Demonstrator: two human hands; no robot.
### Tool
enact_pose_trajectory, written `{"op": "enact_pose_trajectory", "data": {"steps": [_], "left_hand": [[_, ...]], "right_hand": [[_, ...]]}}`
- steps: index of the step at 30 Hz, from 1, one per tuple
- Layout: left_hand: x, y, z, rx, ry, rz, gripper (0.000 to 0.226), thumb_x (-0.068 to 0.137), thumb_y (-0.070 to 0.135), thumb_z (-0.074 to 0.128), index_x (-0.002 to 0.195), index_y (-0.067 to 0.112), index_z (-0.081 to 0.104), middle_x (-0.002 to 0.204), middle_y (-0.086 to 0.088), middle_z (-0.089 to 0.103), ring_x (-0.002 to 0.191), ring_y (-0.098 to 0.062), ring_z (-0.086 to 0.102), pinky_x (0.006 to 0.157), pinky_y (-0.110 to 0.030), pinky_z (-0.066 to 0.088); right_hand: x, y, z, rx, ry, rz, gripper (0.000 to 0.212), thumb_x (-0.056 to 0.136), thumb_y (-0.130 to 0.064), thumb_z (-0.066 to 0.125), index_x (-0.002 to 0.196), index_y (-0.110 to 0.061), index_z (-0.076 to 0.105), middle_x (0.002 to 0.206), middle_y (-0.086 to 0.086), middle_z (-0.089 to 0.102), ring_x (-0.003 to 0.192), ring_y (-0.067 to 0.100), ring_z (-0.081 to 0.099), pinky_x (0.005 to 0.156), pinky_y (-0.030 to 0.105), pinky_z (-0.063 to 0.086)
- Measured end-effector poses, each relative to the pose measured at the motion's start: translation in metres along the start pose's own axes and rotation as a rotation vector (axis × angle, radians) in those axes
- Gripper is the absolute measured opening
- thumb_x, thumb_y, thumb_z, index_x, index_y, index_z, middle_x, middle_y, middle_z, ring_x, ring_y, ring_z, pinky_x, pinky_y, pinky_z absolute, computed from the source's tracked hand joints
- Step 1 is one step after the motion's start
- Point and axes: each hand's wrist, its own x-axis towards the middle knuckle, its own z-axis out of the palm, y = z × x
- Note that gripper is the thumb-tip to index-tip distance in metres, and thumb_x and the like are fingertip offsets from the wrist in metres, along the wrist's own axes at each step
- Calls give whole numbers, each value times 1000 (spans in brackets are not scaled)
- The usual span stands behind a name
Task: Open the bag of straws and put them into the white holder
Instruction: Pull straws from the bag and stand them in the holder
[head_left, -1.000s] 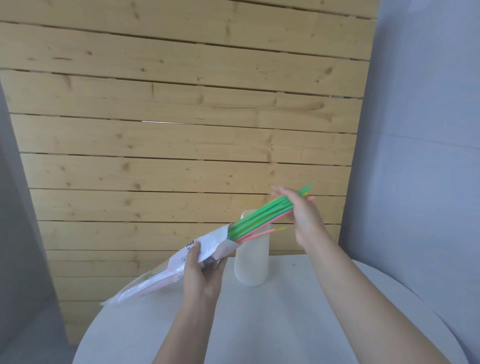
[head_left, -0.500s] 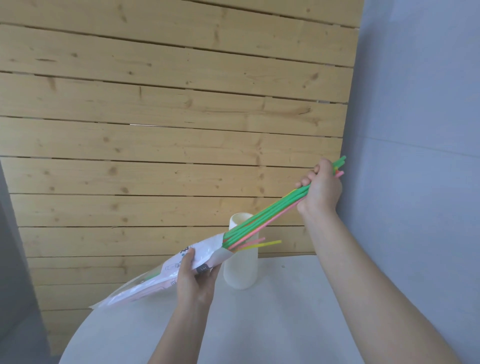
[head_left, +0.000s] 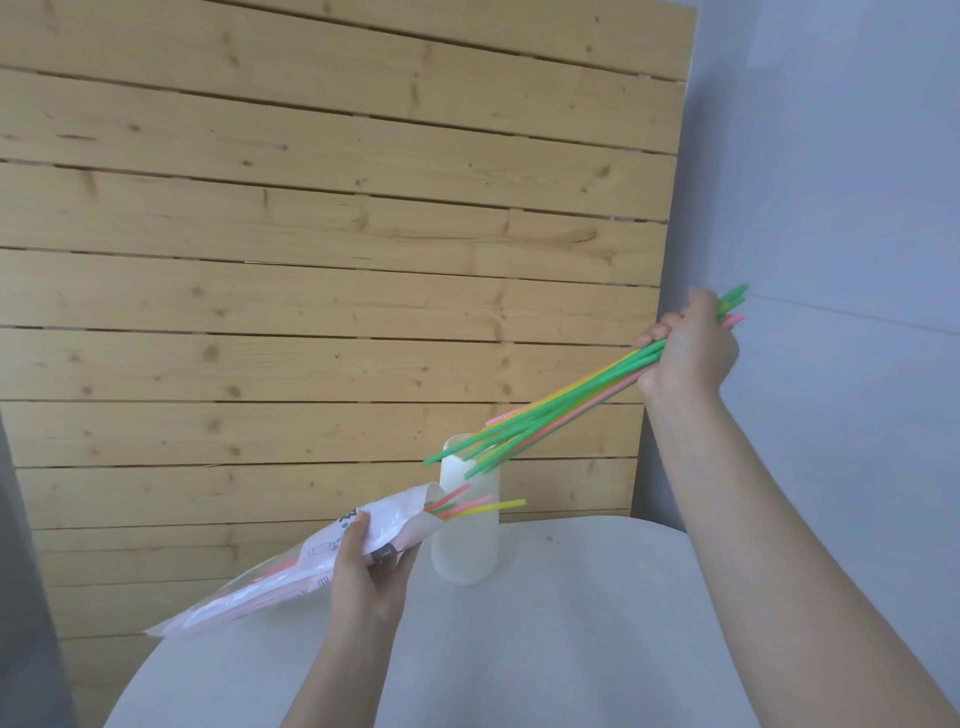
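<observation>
Right hand (head_left: 688, 353) hides straws' (head_left: 545, 415) middle — blurred.

We face a wall of pale knotty wooden planks (head_left: 311, 260) laid level. To its right we see a plain bluish-grey wall (head_left: 831, 156). Below, a round white surface (head_left: 571, 649) sits in soft, even light.

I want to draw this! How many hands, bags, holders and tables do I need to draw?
Hands: 2, the left hand and the right hand
Clear and pink plastic straw bag: 1
Tall white plastic holder: 1
Round white table: 1
Total: 5
</observation>
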Motion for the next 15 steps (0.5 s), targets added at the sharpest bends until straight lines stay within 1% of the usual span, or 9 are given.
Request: {"op": "enact_pose_trajectory", "data": {"steps": [3, 5, 7, 10, 12, 15], "left_hand": [[-2, 2, -1, 8, -2, -3, 12, 92, 17, 58, 98, 7, 57, 126, -20, 54, 118, -31, 57, 79, -46, 56], [-4, 3, -2, 8, 7, -7, 12, 92, 17, 58, 100, 8, 57, 128, -19, 53, 118, -31, 56, 86, -45, 56], [-4, 4, -3, 5, 18, -9, 15, 91, 16, 58, 103, 7, 56, 130, -20, 53, 123, -31, 55, 95, -47, 50], [-6, 4, -2, 19, 23, -10, 13, 92, 17, 58, 100, 7, 57, 128, -19, 54, 123, -32, 55, 95, -46, 48], [-6, 4, -2, 28, 27, -10, 13, 92, 18, 58, 98, 7, 58, 126, -19, 54, 124, -31, 54, 96, -46, 48], [-6, 3, -1, 34, 20, -10, 14, 92, 18, 57, 98, 5, 59, 123, -20, 56, 123, -32, 55, 95, -46, 48]], "right_hand": [[6, -4, 0, 4, 46, -33, 29, 83, -14, 51, 59, -14, 34, 43, -5, 30, 30, 11, 30, 38, 19, 32], [8, -1, 0, -16, 61, -53, 31, 86, -17, 53, 60, -13, 37, 47, -2, 32, 29, 10, 33, 39, 20, 36], [10, 4, 0, -35, 63, -80, 32, 88, -22, 56, 62, -13, 40, 48, 0, 35, 30, 10, 37, 40, 20, 41], [10, 11, 3, -79, 37, -169, 32, 89, -27, 59, 66, -13, 41, 46, 0, 39, 31, 11, 42, 42, 23, 46], [9, 18, 7, -133, 0, -246, 32, 88, -30, 59, 66, -14, 42, 42, -4, 43, 31, 11, 45, 41, 24, 44], [6, 27, 15, -192, -16, -326, 34, 87, -32, 60, 63, -17, 39, 38, -8, 44, 29, 10, 43, 38, 21, 39]]}}
